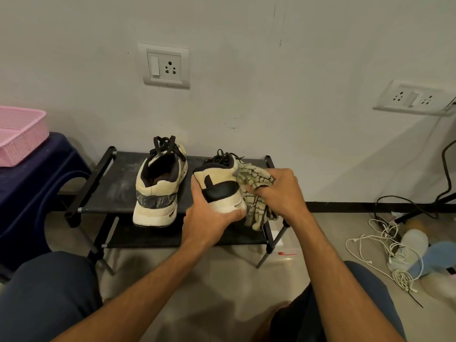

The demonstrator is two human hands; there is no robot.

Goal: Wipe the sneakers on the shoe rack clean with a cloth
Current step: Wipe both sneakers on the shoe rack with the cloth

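Note:
Two cream sneakers with black laces are at the low black shoe rack (pixel 103 193). The left sneaker (pixel 158 186) stands on the top shelf, heel toward me. My left hand (pixel 209 215) grips the heel and sole of the right sneaker (pixel 219 186), tilted on its side above the rack's front edge. My right hand (pixel 281 191) holds a checked cream cloth (pixel 256 193) bunched against that sneaker's right side. Part of the cloth hangs down below my hand.
A dark blue stool (pixel 37 193) with a pink basket (pixel 19 134) stands left of the rack. White cables (pixel 385 245), black cords and a light blue object lie on the floor at right. The wall with sockets is right behind. My knees frame the bottom.

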